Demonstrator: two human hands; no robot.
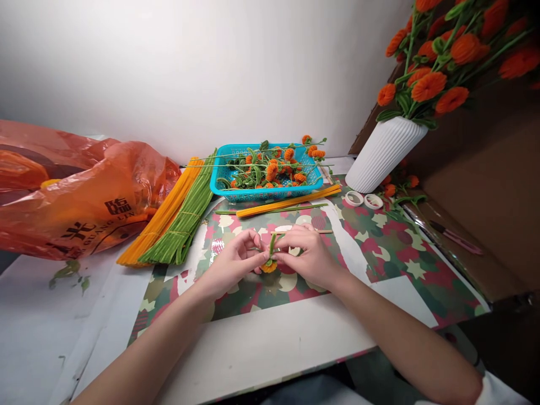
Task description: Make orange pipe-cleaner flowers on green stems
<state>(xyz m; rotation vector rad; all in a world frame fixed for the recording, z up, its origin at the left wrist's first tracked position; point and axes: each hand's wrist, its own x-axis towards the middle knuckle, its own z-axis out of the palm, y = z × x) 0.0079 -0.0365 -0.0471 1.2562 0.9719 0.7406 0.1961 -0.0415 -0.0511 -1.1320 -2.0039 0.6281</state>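
Note:
Between my two hands is a small orange pipe-cleaner flower [269,266] with a green stem [272,245] pointing up and away from me. My left hand [239,256] pinches the flower from the left, near the base of its green part. From the right, my right hand [307,253] has thumb and forefinger closed on the green part. The fingertips hide some of the join. Just beyond the right hand lies a thin wooden stick [324,232]. Farther back, a bundle of orange pipe cleaners [289,201] rests across a green one [312,207].
A blue basket [270,195] holds several orange flowers and green pieces. Bundles of orange [162,211] and green pipe cleaners [181,219] lie left, beside a red plastic bag [84,197]. At right stand a white vase [383,152], tape rolls [373,201] and pink-handled tweezers [458,239].

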